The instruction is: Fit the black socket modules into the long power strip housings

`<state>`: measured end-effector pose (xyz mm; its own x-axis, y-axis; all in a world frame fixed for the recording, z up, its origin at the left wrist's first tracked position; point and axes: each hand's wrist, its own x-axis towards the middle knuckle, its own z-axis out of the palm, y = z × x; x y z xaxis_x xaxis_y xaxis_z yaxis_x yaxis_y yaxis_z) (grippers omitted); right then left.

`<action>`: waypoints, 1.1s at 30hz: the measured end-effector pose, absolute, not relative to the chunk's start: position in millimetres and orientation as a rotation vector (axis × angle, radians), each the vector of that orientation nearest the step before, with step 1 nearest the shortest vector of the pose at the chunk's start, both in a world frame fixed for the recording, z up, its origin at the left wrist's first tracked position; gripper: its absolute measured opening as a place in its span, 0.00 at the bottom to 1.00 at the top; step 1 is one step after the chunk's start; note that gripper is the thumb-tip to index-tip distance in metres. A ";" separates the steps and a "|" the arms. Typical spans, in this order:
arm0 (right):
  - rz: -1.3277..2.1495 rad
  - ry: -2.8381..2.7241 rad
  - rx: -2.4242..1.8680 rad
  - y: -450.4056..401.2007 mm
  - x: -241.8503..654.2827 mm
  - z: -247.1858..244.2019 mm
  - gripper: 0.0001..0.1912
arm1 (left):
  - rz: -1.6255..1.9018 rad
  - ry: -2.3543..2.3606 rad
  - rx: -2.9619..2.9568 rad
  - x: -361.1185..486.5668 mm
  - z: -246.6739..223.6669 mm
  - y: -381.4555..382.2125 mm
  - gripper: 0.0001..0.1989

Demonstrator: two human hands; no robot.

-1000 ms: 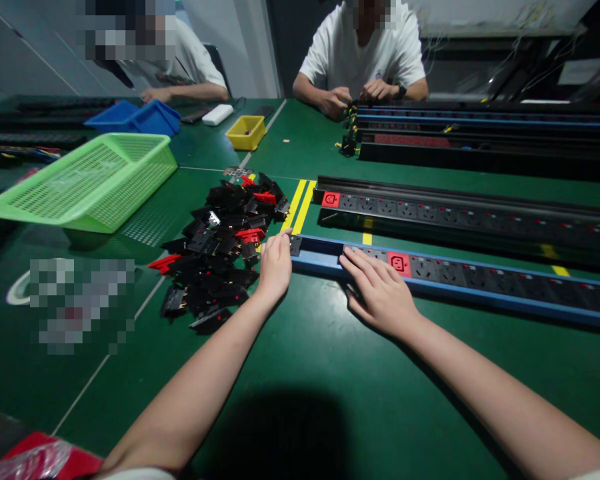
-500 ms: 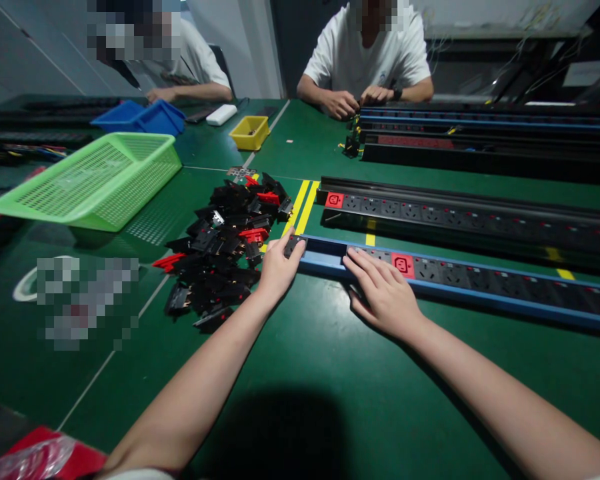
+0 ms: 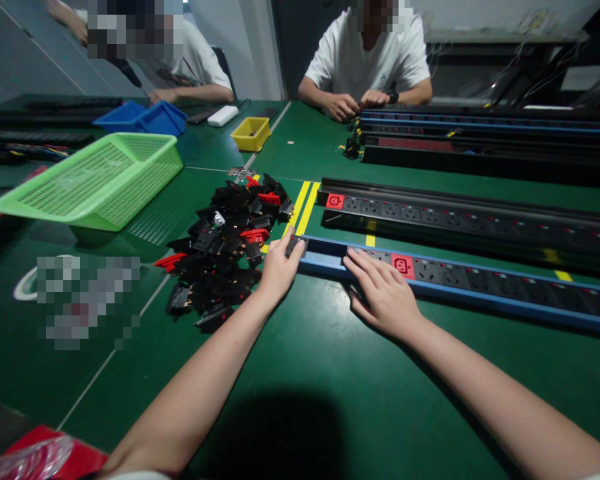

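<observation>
Pinching a black module (image 3: 299, 245), the left hand (image 3: 279, 267) sits at nine o'clock of the gap (image 3: 327, 249) in the blue rail (image 3: 450, 293); the right hand (image 3: 384, 293), fingers extended, at three.

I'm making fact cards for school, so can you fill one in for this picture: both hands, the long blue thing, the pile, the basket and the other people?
Left hand: thumb on a black socket at the blue strip's left end
Right hand: fingers spread on the strip, beside a red socket
Blue strip: row of sockets, open gap between the hands
Pile: jumbled black and red parts
Basket: green, beyond the pile, left
People: two across the table, white tops
</observation>
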<state>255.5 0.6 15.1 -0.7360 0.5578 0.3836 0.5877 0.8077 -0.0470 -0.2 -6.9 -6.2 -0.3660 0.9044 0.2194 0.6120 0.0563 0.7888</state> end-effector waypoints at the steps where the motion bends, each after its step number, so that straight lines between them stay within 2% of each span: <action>1: -0.111 -2.611 -0.863 0.6 255.5 15.3 0.34 | 1.213 2.008 1.525 -0.4 -6.1 -7.0 0.30; 11: -0.096 -2.606 -0.861 0.4 254.6 15.4 0.35 | 1.156 1.903 1.739 6.2 -7.4 -6.4 0.27; 18: -0.092 -2.608 -0.860 0.0 254.8 16.0 0.35 | 1.067 2.090 1.777 10.8 -2.3 -9.9 0.27; 29: -0.112 -2.613 -0.862 0.0 255.7 15.1 0.36 | 1.170 1.728 1.960 23.4 5.4 -19.2 0.23; 33: -0.133 -2.626 -0.852 0.9 255.9 15.5 0.35 | 0.943 1.810 2.259 27.8 9.9 -23.7 0.31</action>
<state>255.9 0.9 15.5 -0.7461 0.5475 0.3789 0.5829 0.8121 -0.0258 27.8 -23.7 9.9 0.1034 0.9101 0.4012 0.8503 -0.2902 0.4391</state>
